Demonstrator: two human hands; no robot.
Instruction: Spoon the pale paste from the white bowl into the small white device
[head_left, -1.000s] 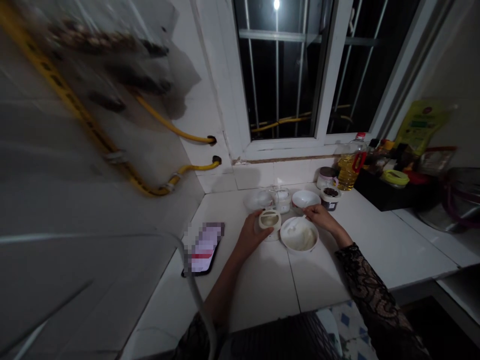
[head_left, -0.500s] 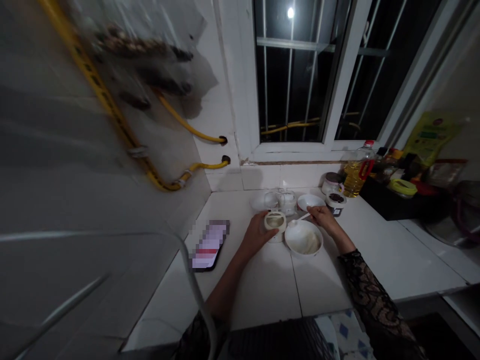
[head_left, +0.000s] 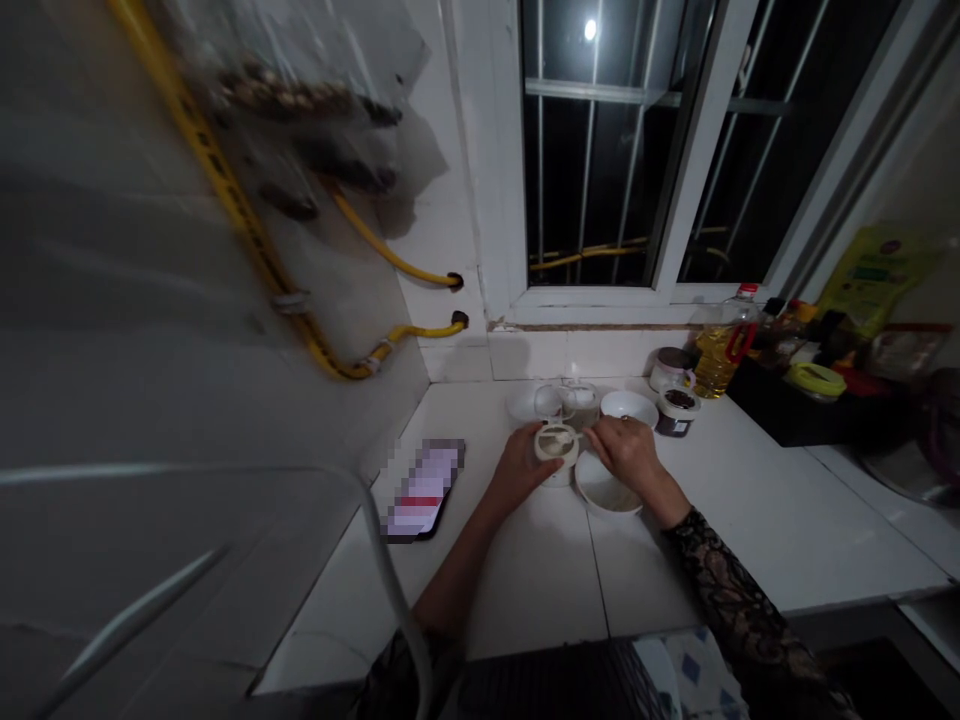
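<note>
Head view: small cream jar [head_left: 556,446], open-topped and wide-rimmed, with pale contents inside, above the desk [head_left: 795,530] and just left of a white bowl [head_left: 604,497]. Fingers of left hand [head_left: 521,468] wrapped around jar. Right hand [head_left: 631,455] over the bowl, fingers pinched on a mostly hidden white spoon [head_left: 594,436], its tip beside the jar's rim.

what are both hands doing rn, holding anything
left hand: holding a cream tub
right hand: closed above a white bowl, can't tell if it's holding anything
</note>
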